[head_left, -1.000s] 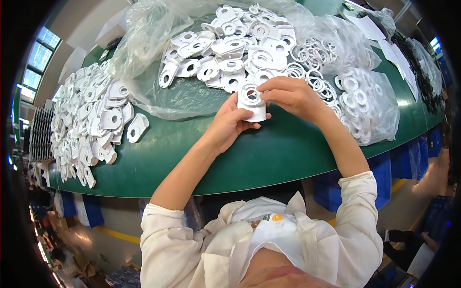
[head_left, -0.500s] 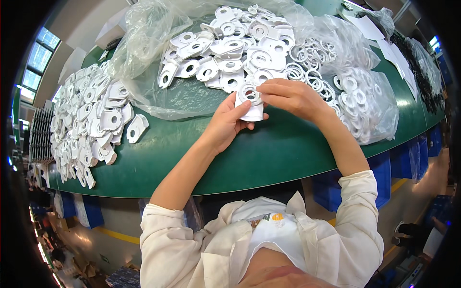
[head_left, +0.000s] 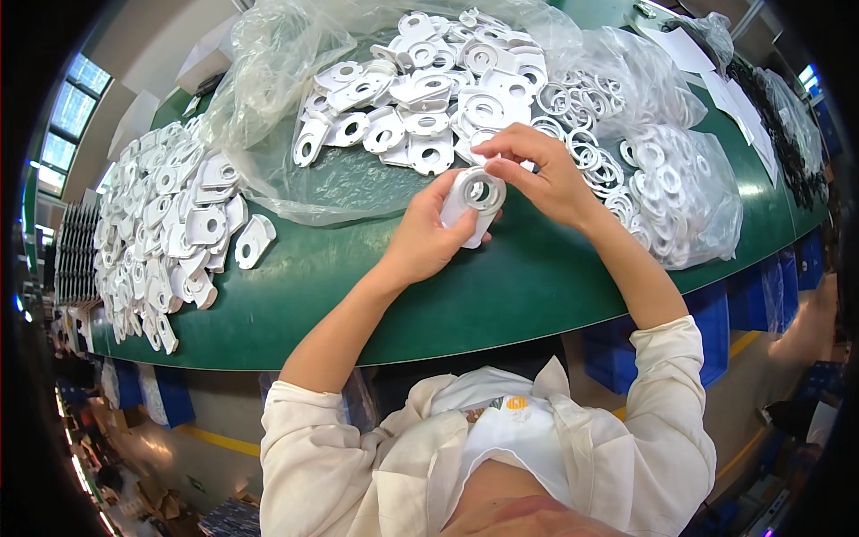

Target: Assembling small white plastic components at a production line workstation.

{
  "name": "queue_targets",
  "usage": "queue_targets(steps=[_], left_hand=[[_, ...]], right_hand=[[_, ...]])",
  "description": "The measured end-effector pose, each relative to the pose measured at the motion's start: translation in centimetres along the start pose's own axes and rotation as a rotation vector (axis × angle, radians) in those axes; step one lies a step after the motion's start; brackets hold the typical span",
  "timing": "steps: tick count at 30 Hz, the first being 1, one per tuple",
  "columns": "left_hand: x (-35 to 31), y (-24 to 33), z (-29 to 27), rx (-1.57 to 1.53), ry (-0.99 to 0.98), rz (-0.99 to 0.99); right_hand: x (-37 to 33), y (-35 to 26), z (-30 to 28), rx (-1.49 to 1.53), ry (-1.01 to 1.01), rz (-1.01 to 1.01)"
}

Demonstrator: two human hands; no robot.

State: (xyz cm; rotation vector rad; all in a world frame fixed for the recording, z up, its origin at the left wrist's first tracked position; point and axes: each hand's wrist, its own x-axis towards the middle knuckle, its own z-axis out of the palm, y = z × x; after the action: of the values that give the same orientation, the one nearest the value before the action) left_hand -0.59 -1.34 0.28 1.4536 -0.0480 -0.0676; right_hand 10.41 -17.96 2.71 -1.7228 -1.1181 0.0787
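Head view showed both forearms rising from the pale sleeves at the lower edge and meeting over the green counter (head_left: 537,295). The left hand (head_left: 428,242) was clenched around a white plastic bracket (head_left: 474,204), thumb underneath and fingers wrapped behind it, apparently to keep its round opening turned up toward the face. The right hand (head_left: 537,174) arched over from the other side, wrist bent and fingertips pinched on a white ring (head_left: 483,191) seated at that opening, so its grip was closed on the ring; the piece sat between the two hands, lifted just above the counter. Just beyond the hands lay an opened clear plastic bag (head_left: 340,170) spread flat, heaped with loose brackets (head_left: 420,98) within easy reach. To the right of the right hand, a second bag of rings (head_left: 662,188) sat near. Well off to the left of the left hand, finished-looking white pieces (head_left: 170,224) lay overlapped in rows.
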Motion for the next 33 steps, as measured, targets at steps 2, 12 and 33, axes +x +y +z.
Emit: queue_targets(steps=[2, 12, 33], left_hand=[[-0.1, -0.2, 0.1, 0.077, -0.017, 0.117], [0.0, -0.4, -0.7, 0.657, 0.199, 0.186], [0.2, -0.3, -0.2, -0.064, 0.181, 0.1]], right_hand=[[0.0, 0.3, -0.1, 0.079, -0.083, 0.148], [-0.5, 0.3, 1.0, 0.04, -0.165, 0.123], [-0.2, 1.1, 1.4, 0.379, -0.061, 0.272]])
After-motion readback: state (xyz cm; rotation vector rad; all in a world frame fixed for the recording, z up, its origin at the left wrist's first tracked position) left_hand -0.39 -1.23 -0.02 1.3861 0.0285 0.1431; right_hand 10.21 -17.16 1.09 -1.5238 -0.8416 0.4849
